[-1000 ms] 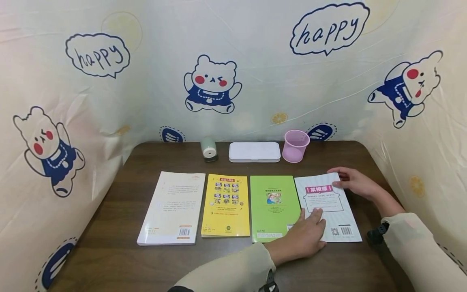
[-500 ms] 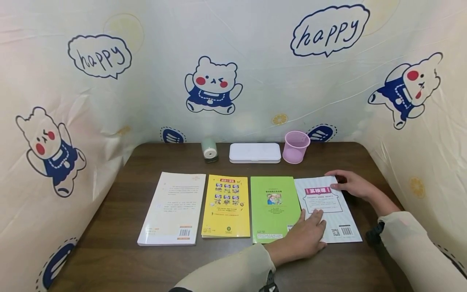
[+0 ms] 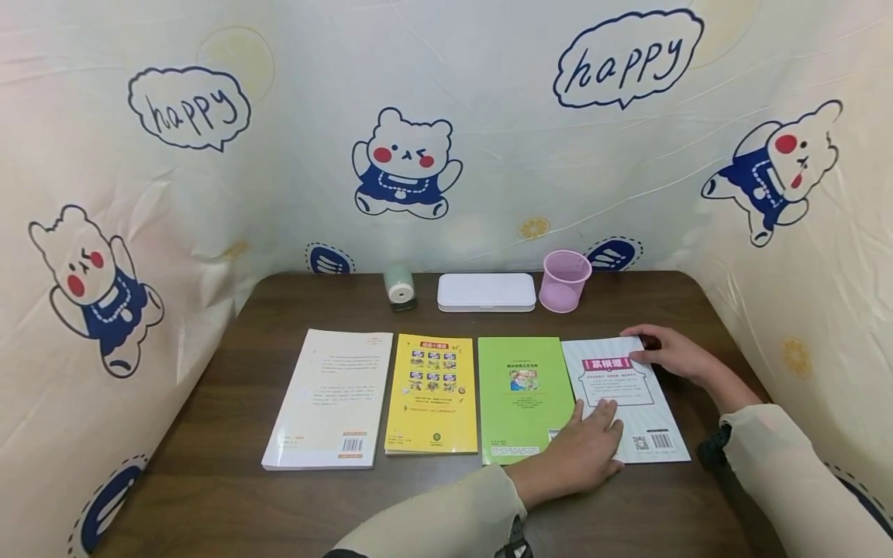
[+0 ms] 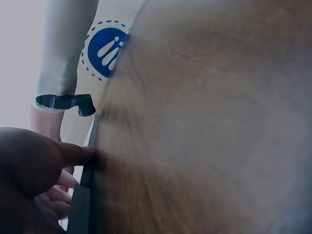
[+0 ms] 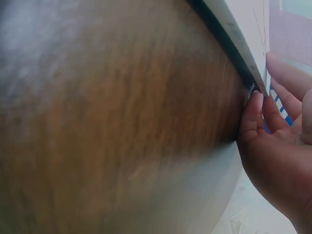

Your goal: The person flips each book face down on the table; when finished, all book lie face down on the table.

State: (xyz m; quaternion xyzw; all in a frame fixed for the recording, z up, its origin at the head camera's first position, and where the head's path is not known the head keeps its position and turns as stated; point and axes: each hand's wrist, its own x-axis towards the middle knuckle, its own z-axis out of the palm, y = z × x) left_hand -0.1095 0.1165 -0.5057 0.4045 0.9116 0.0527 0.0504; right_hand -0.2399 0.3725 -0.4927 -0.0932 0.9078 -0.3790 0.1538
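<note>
A pale blue book [image 3: 649, 411] with a pink title panel lies at the right end of a row on the table, against a green book [image 3: 519, 418]. My left hand [image 3: 582, 449] rests on its lower left part with straight, spread fingers, near the green book's corner. At the far right corner, my right hand [image 3: 673, 353] pinches the pale blue book, thumb on the cover and fingers at the far edge. The right wrist view shows the fingertips [image 5: 275, 119] at the book's edge. Further left lie a yellow book [image 3: 432, 426] and a thicker white book [image 3: 328, 372].
Along the back of the brown table [image 3: 202, 504] stand a small green pencil sharpener [image 3: 400, 287], a white flat case [image 3: 486, 292] and a pink cup [image 3: 563, 287]. A cloth [image 3: 300, 155] printed with bears hangs around the table's back and sides.
My right hand has shifted slightly left and nearer with the pale blue book's far corner, mostly in the first half second. My left hand and the other books stay put.
</note>
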